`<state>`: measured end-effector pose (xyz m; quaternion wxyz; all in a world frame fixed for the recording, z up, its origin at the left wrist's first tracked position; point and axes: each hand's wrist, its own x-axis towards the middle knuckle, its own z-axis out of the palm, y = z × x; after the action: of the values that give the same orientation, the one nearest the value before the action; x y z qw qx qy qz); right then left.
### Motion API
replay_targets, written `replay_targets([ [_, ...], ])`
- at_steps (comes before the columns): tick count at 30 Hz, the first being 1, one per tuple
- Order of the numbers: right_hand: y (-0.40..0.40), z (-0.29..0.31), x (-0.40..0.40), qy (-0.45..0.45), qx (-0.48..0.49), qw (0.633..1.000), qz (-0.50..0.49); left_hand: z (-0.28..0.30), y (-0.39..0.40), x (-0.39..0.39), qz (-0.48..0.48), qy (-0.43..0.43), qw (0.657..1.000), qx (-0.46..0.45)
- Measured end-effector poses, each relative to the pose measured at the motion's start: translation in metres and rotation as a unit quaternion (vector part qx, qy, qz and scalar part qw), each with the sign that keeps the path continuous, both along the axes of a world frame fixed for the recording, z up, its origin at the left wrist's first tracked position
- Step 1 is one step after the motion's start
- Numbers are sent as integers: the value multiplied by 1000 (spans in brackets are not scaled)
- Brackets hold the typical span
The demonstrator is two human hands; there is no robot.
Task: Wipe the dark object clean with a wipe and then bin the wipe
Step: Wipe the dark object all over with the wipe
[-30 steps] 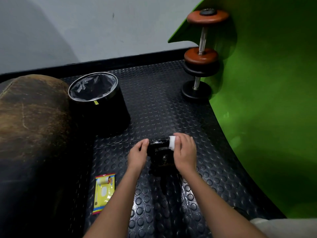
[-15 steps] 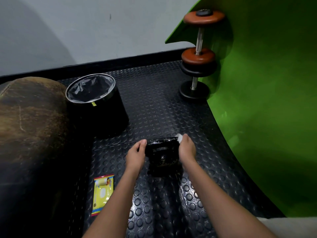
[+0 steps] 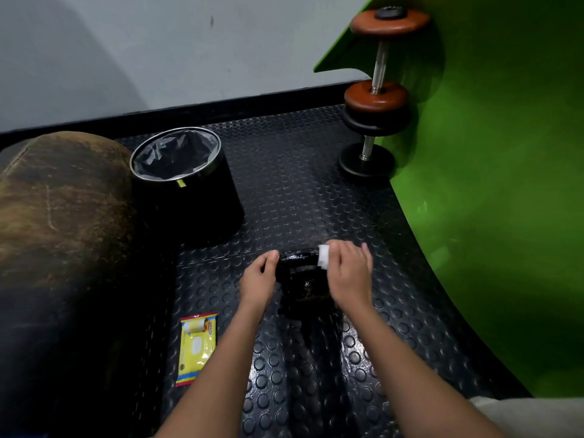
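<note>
A glossy dark object (image 3: pixel 300 279) stands on the studded black floor mat (image 3: pixel 309 191) in the middle of the view. My left hand (image 3: pixel 259 279) grips its left side, thumb at the upper edge. My right hand (image 3: pixel 349 273) holds a folded white wipe (image 3: pixel 323 256) against the object's top right edge, with the fingers curled over it. The object's lower part is hidden in shadow between my wrists. A black bin (image 3: pixel 186 188) with a chrome rim and a grey liner stands open at the back left.
A yellow pack of wipes (image 3: pixel 197 347) lies on the mat left of my left forearm. A worn brown leather cushion (image 3: pixel 60 222) fills the left side. A dumbbell (image 3: pixel 376 99) stands on end against a curved green wall (image 3: pixel 493 191) at the right.
My right hand has lifted from the object's right side and brought the wipe back over its top right edge. My left hand keeps its hold.
</note>
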<state>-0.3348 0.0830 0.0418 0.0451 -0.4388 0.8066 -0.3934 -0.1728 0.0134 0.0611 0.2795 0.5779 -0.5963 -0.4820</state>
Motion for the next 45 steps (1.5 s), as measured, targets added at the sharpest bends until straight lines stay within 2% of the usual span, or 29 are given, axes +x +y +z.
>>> replay_targets([
  [2,-1,-2,-4,-111,-1,993,-39,1,1,0,0,-2,1000,-1],
  [5,-9,6,-4,-303,26,947,-106,1,2,0,2,2,1000,0],
  [6,-12,12,-3,-321,43,938,-124,1,2,-1,4,3,1000,1],
  [7,-15,15,-2,-284,60,949,-127,1,2,-1,6,4,1000,2],
  [9,-17,19,5,-127,80,986,-77,1,2,-1,9,2,1000,1],
  [11,-17,20,21,1,77,997,-1,2,1,-2,11,0,1000,-3],
  [12,-16,19,27,37,72,996,24,2,1,-2,11,-2,1000,-2],
  [18,-3,2,8,104,22,992,62,2,1,0,0,5,1000,5],
  [21,1,0,1,15,8,1000,0,4,2,0,-3,10,1000,8],
  [23,2,1,1,-100,17,994,-52,4,3,1,-5,8,1000,6],
  [25,-1,3,-4,-275,33,954,-113,4,3,1,-5,7,1000,6],
  [27,-5,4,-11,-438,50,885,-152,3,2,0,-5,6,1000,8],
  [28,-6,4,-13,-483,62,859,-159,3,2,0,-5,6,1000,10],
  [29,-7,6,-14,-491,80,853,-160,3,2,0,-4,7,1000,10],
  [31,-8,7,-11,-398,115,897,-155,3,2,-1,-1,6,1000,10],
  [33,-7,8,-6,-242,100,956,-130,3,2,0,1,2,1000,10],
  [35,-5,9,-1,-101,66,990,-78,3,2,0,1,2,1000,8],
  [41,-7,8,21,81,-3,995,53,2,2,-1,8,0,1000,1],
  [45,0,1,15,117,-22,988,96,1,0,0,6,-1,1000,5],
])
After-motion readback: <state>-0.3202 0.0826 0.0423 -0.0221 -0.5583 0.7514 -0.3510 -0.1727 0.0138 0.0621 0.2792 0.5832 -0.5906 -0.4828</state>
